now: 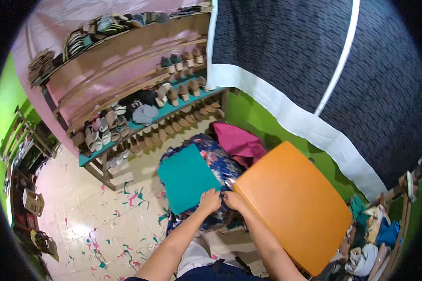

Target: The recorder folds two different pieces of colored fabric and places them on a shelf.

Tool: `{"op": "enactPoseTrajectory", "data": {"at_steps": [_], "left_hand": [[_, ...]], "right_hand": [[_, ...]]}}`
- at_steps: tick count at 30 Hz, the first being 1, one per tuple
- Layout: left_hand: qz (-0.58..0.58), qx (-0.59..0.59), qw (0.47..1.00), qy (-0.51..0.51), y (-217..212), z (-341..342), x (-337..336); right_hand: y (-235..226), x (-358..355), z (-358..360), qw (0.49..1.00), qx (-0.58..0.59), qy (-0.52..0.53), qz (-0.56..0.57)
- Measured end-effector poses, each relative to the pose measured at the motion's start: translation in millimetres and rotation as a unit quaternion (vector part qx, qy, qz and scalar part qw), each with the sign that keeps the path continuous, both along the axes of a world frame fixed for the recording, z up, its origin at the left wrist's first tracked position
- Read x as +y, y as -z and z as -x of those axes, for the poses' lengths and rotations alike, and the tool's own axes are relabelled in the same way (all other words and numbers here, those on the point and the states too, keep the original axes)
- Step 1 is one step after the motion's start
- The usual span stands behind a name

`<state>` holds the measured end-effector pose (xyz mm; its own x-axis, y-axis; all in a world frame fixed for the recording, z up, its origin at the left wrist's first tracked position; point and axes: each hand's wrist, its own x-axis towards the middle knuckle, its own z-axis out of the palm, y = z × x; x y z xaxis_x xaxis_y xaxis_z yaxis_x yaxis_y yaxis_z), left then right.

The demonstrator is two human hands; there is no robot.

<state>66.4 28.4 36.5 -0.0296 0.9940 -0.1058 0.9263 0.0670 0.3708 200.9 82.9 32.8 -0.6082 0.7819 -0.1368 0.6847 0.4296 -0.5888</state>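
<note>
A flat teal sheet, which looks like fabric or thin foam, lies over a dark blue floral cloth bundle in front of me. My left hand is closed on the sheet's lower right edge. Close beside it, my right hand is closed with its fingertips at the sheet's corner, next to the orange table's edge. Whatever those right fingers pinch is too small to make out. The large orange tabletop stands just right of my hands. A bright pink piece of fabric lies behind the bundle.
A wooden shoe rack with several shoes stands at the far left. Teal and pink scraps litter the tiled floor. A dark curtain with a white border hangs behind. Heaped cloth pieces fill the right corner.
</note>
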Motion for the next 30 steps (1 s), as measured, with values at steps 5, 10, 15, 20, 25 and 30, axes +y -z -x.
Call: {"op": "enactPoseTrajectory", "data": {"at_steps": [5, 10, 15, 20, 25, 30], "left_hand": [[0.057, 0.019, 0.998, -0.018, 13, 87, 12], [0.102, 0.006, 0.994, -0.036, 27, 148, 31], [0.137, -0.002, 0.990, -0.043, 44, 176, 44], [0.147, -0.020, 0.988, -0.044, 56, 189, 57], [0.169, -0.032, 0.984, -0.045, 62, 194, 65], [0.186, -0.064, 0.980, -0.038, 66, 182, 59]], "right_hand": [[21, 28, 82, 0.998, -0.023, -0.025, 0.058], [54, 53, 134, 0.995, -0.052, 0.029, 0.080], [95, 66, 144, 0.992, -0.068, 0.102, 0.029], [110, 78, 144, 0.979, -0.111, 0.166, -0.042], [109, 91, 147, 0.973, -0.150, 0.167, 0.062], [124, 88, 147, 0.958, -0.217, 0.179, 0.063]]}}
